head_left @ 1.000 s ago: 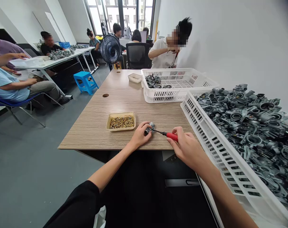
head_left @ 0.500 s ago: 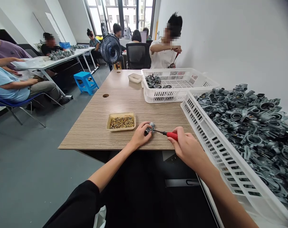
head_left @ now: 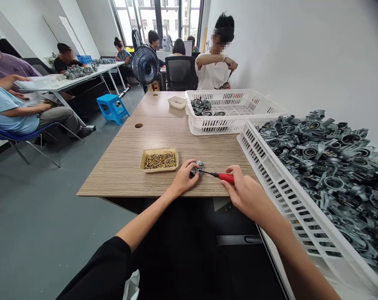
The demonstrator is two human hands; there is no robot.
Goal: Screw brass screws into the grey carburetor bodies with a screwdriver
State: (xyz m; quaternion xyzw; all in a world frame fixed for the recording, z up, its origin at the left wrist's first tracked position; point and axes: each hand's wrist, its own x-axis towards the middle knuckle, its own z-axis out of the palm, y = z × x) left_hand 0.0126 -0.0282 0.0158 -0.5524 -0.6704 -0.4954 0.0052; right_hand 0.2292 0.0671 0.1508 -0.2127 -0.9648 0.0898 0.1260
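Near the front edge of the wooden table point(head_left: 120, 166), my left hand point(head_left: 185, 178) grips a small grey metal part point(head_left: 199, 165) and holds it against the tabletop. My right hand point(head_left: 243, 189) is closed round the red handle of a screwdriver point(head_left: 225, 178). The screwdriver lies nearly level, its dark shaft pointing left and its tip at the metal part; the exact contact is too small to make out. Just left of my left hand stands a cream tray point(head_left: 142, 163) of brass-coloured screws point(head_left: 160, 161).
A white crate point(head_left: 276, 183) heaped with metal parts point(head_left: 332, 166) borders the right side. Behind it stands another white crate point(head_left: 214, 124) with some parts, beside a small tray point(head_left: 177, 103). A person point(head_left: 212, 71) works at the table's far end. A fan point(head_left: 145, 64) stands beyond.
My right hand has shifted very slightly around the screwdriver handle, while my left hand and the metal part stay in place. The person across has leaned left and lowered their head.
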